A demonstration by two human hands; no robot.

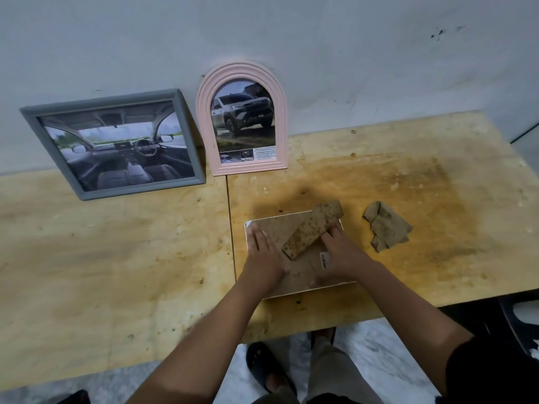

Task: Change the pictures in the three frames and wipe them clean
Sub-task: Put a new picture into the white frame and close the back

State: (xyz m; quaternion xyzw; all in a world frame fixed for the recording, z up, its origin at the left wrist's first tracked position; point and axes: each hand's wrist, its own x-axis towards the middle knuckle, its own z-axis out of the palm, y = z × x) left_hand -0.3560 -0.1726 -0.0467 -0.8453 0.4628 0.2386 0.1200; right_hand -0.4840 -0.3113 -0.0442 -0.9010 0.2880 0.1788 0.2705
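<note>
Left hand (264, 255) flat, grip wide, on face-down frame (280, 228); right hand (341, 255) at its stand (312, 228) (grip unclear). Barcode sticker (324, 259) unreadable; pink frame (241, 70) truck (243, 113) reads TOYOTA.

Views: one. Head camera, wide-angle, worn by the person; looks forward and steeply down across a stained yellow plywood worktop (408, 199) to the pale grey wall (291, 39) behind it. Range: close, within the person's reach; left hand (262, 255) and right hand (341, 255) sit just below frame centre. Bottom edge takes in the worktop's near edge and mottled grey floor (385, 354). Straight edges bow toward the frame's sides.
</note>
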